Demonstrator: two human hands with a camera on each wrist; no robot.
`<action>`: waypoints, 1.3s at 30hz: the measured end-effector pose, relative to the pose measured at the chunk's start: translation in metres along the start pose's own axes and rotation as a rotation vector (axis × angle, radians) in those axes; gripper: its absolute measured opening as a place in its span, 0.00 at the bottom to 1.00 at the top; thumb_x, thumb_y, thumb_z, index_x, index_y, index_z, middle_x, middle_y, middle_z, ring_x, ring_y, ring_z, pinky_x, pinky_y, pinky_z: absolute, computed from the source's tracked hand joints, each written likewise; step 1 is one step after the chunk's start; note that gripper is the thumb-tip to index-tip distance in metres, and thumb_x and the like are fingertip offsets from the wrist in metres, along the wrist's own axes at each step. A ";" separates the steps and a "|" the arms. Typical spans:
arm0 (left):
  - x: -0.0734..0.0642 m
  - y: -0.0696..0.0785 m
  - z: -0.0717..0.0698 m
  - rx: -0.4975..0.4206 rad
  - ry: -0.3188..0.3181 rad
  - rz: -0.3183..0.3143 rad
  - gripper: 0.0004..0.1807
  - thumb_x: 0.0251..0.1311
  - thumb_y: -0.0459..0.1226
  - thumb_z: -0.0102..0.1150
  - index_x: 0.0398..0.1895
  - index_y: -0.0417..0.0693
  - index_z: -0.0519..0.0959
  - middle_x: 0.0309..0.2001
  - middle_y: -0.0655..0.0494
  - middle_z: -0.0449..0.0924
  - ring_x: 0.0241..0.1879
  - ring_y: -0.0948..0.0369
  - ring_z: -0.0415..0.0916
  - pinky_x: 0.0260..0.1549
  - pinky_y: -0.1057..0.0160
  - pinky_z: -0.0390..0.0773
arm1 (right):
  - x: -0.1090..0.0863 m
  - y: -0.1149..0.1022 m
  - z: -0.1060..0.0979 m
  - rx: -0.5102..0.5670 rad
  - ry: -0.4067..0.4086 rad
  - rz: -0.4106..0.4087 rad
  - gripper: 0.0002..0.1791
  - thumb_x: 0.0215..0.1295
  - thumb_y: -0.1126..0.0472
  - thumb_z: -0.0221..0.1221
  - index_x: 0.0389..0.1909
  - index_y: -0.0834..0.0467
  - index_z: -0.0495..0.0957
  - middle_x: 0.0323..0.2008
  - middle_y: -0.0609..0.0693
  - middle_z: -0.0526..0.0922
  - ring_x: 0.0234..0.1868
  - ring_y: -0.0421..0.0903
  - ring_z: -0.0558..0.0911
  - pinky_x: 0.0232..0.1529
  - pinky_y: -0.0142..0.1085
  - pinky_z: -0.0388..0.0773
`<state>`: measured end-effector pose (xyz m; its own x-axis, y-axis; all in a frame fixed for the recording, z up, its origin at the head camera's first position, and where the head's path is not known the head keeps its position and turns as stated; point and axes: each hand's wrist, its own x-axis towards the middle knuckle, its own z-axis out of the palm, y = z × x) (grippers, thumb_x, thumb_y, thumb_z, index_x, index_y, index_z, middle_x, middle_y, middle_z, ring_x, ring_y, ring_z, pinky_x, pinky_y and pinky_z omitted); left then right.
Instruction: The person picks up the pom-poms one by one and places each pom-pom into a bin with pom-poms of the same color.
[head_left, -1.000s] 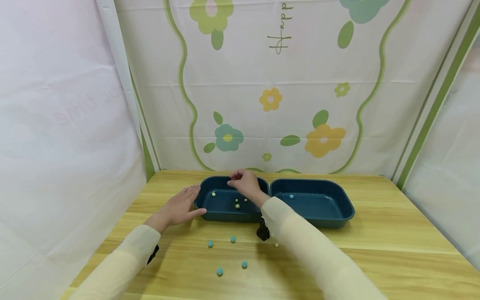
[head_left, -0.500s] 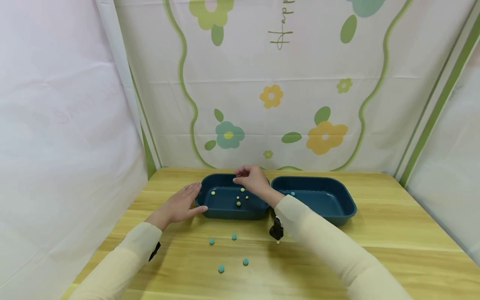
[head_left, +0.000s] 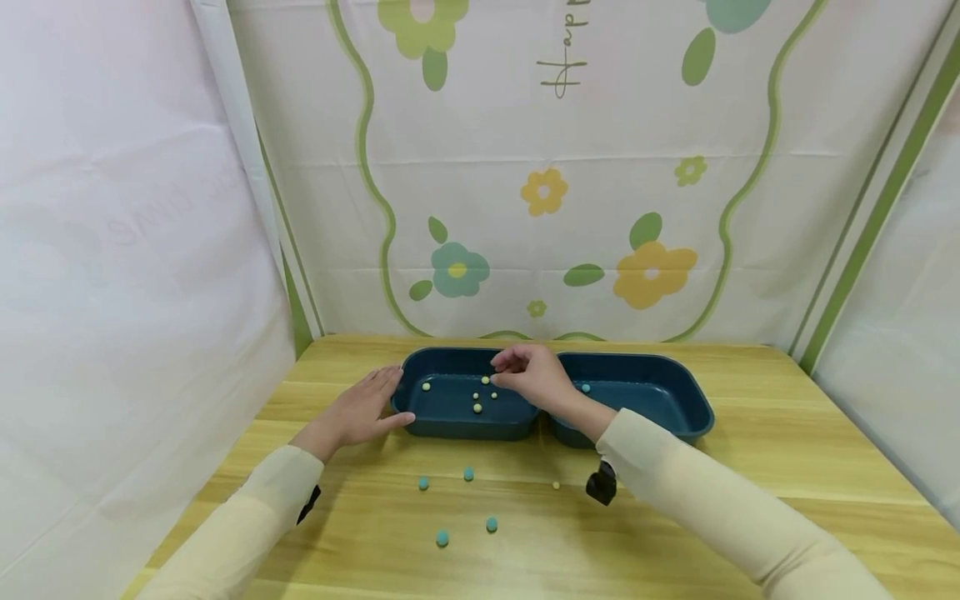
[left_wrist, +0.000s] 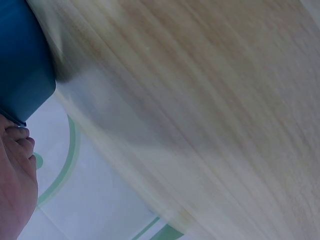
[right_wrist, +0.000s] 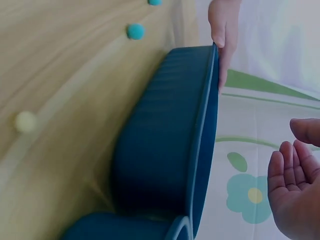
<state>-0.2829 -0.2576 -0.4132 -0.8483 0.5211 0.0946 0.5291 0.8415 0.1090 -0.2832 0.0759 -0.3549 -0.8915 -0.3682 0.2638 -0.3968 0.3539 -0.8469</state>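
Observation:
My left hand (head_left: 358, 414) lies along the left end of the left blue tray (head_left: 465, 429), its fingers straight and the thumb at the front rim. Over the right end of that tray hovers my right hand (head_left: 536, 379); its fingers are loosely bent. In the right wrist view the thumb and fingers of the right hand (right_wrist: 297, 185) stand apart with nothing between them. Several small yellow balls (head_left: 477, 408) lie in the left tray. The right blue tray (head_left: 693, 429) contains a blue ball (head_left: 586, 388), close to the right forearm.
Several blue balls (head_left: 442, 538) lie on the wooden table (head_left: 360, 542) in front of the left tray. A small yellow ball (head_left: 556, 485) sits nearer the right sleeve. Behind the trays hangs a white flowered cloth (head_left: 480, 208), with white sheets at both sides.
A yellow ball has appeared in the left tray beneath my right hand. That hand has moved right and a little toward me, while the left hand has stayed at the tray's end.

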 end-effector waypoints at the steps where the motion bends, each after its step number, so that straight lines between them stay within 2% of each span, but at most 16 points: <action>1: 0.000 0.000 0.000 0.001 -0.002 -0.002 0.50 0.67 0.64 0.43 0.74 0.31 0.50 0.74 0.37 0.48 0.73 0.45 0.45 0.70 0.47 0.46 | -0.004 0.001 -0.001 -0.002 -0.001 -0.008 0.08 0.60 0.65 0.67 0.40 0.58 0.83 0.35 0.48 0.83 0.35 0.45 0.82 0.38 0.38 0.81; 9: 0.000 0.000 0.001 -0.006 -0.005 -0.006 0.50 0.67 0.64 0.42 0.75 0.32 0.49 0.74 0.38 0.48 0.74 0.46 0.44 0.70 0.48 0.45 | -0.032 0.003 -0.010 -0.003 -0.011 -0.042 0.09 0.60 0.66 0.67 0.41 0.62 0.82 0.36 0.52 0.83 0.36 0.47 0.81 0.37 0.37 0.81; 15: 0.000 0.000 0.002 -0.008 -0.007 -0.006 0.50 0.67 0.64 0.43 0.75 0.32 0.49 0.74 0.37 0.47 0.74 0.45 0.44 0.70 0.48 0.45 | -0.052 0.017 -0.015 0.020 -0.033 -0.054 0.08 0.60 0.65 0.67 0.41 0.60 0.82 0.35 0.50 0.83 0.35 0.46 0.81 0.36 0.36 0.81; 20: 0.000 0.001 0.002 -0.009 -0.009 -0.005 0.50 0.67 0.64 0.42 0.75 0.33 0.49 0.75 0.38 0.47 0.74 0.45 0.44 0.70 0.48 0.45 | -0.068 0.025 -0.018 0.014 -0.014 -0.025 0.09 0.59 0.65 0.68 0.40 0.61 0.82 0.34 0.50 0.83 0.34 0.45 0.81 0.35 0.34 0.81; 28: -0.001 0.001 0.000 -0.010 0.011 0.008 0.49 0.68 0.63 0.43 0.74 0.30 0.50 0.73 0.35 0.49 0.73 0.43 0.46 0.70 0.46 0.47 | -0.088 0.038 -0.021 0.026 -0.023 -0.027 0.09 0.58 0.66 0.68 0.39 0.62 0.82 0.35 0.52 0.83 0.33 0.46 0.81 0.35 0.33 0.81; 39: -0.001 0.002 0.001 -0.006 -0.011 -0.009 0.49 0.67 0.63 0.43 0.75 0.32 0.49 0.75 0.38 0.47 0.73 0.45 0.44 0.70 0.48 0.45 | -0.107 0.060 -0.016 0.014 -0.069 0.012 0.11 0.57 0.67 0.69 0.39 0.66 0.82 0.32 0.49 0.82 0.32 0.44 0.79 0.34 0.32 0.80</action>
<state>-0.2815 -0.2562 -0.4139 -0.8530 0.5154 0.0828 0.5219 0.8452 0.1156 -0.2155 0.1505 -0.4266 -0.8786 -0.4231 0.2214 -0.3827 0.3465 -0.8564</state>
